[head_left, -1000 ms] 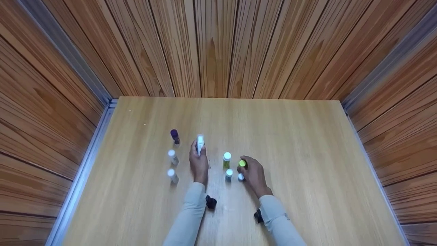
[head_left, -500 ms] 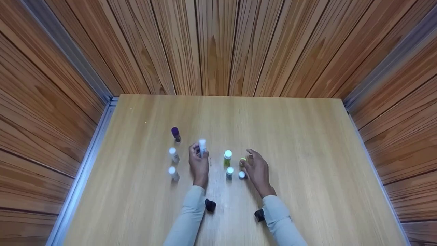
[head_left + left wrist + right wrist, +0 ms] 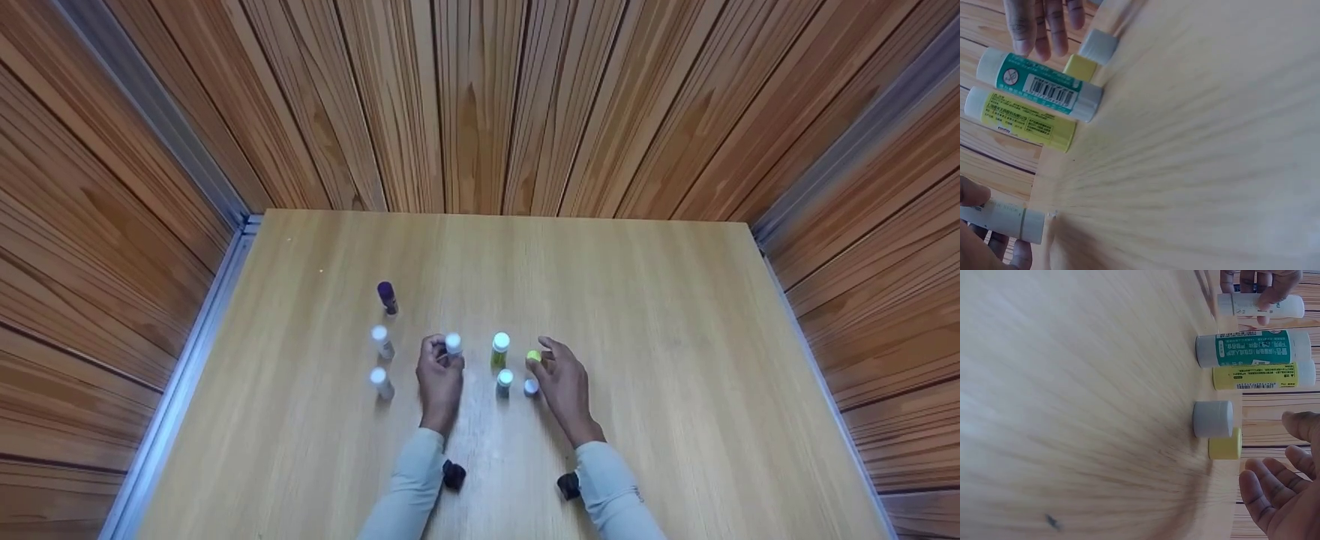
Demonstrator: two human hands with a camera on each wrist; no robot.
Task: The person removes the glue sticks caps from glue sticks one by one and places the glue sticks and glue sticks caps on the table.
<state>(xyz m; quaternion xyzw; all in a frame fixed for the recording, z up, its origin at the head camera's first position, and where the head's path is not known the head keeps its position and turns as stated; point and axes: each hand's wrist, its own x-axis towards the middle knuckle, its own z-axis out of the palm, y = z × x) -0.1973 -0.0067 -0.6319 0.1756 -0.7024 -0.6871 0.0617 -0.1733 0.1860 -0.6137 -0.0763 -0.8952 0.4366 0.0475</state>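
My left hand [image 3: 440, 384] grips a white glue stick [image 3: 1008, 220] upright, its base at or just above the tabletop; I cannot tell if it touches. To its right stand a yellow-labelled glue stick [image 3: 1027, 119] and a teal-labelled glue stick [image 3: 1041, 84], side by side and without their coloured caps. My right hand [image 3: 564, 384] is beside a small yellow cap [image 3: 1225, 444], its fingers loosely bent and apart from it in the right wrist view. A grey-white cap [image 3: 1213, 419] stands on the table close to the yellow one.
On the left stands a column of sticks: a purple-capped one [image 3: 387, 297] at the back, then a white-capped stick [image 3: 382, 342] and another white-capped stick [image 3: 381, 382]. Wood-panelled walls [image 3: 480, 105] enclose the table [image 3: 660, 315] at the back and sides.
My left hand has come down and nearer with the white glue stick. My right fingers have let go of the yellow cap and moved slightly right, leaving it standing on the table.
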